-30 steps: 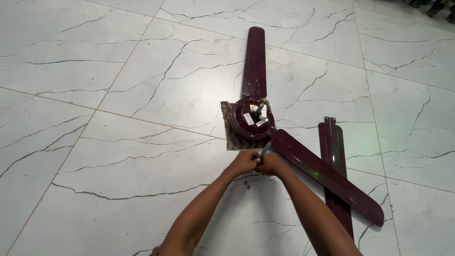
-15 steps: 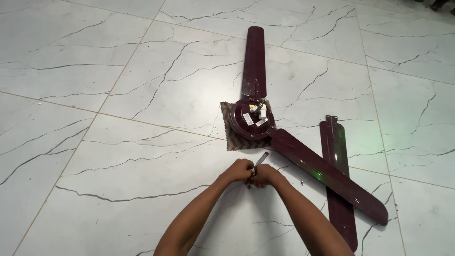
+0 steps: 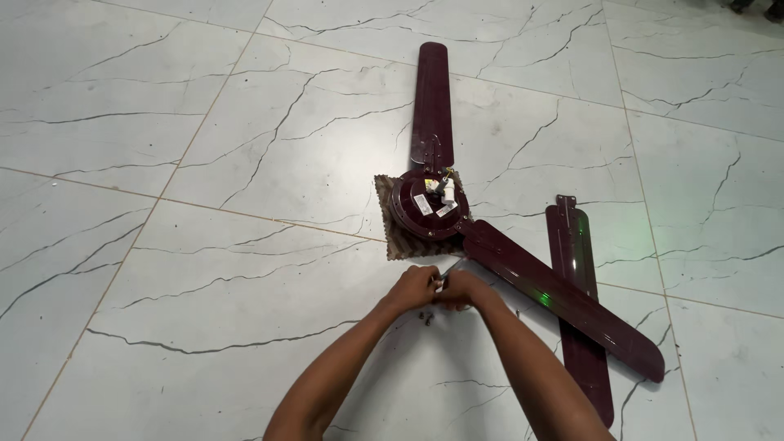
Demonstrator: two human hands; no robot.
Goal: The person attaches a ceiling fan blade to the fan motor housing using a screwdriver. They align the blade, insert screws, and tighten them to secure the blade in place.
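A small slim metal tool (image 3: 450, 268), its tip angled up toward the fan, sits pinched between the person's two hands, which meet on the white marble-patterned tile floor (image 3: 204, 269) a little below the middle of the view. The left hand (image 3: 415, 287) and the right hand (image 3: 462, 287) press knuckle to knuckle, fingers of both curled tight around the tool's lower end, so that only its upper part shows. A few tiny dark bits (image 3: 425, 314), too small to identify, lie on the floor just under the hands. Just beyond the tool stands the round maroon motor hub (image 3: 426, 206) of a ceiling fan, resting on a brown patterned mat (image 3: 395, 242). One maroon blade (image 3: 432, 102) runs from the hub toward the floor's far edge, a second maroon blade (image 3: 563, 298) slants toward the near right corner, and a loose third blade (image 3: 578, 245) lies partly beneath it.
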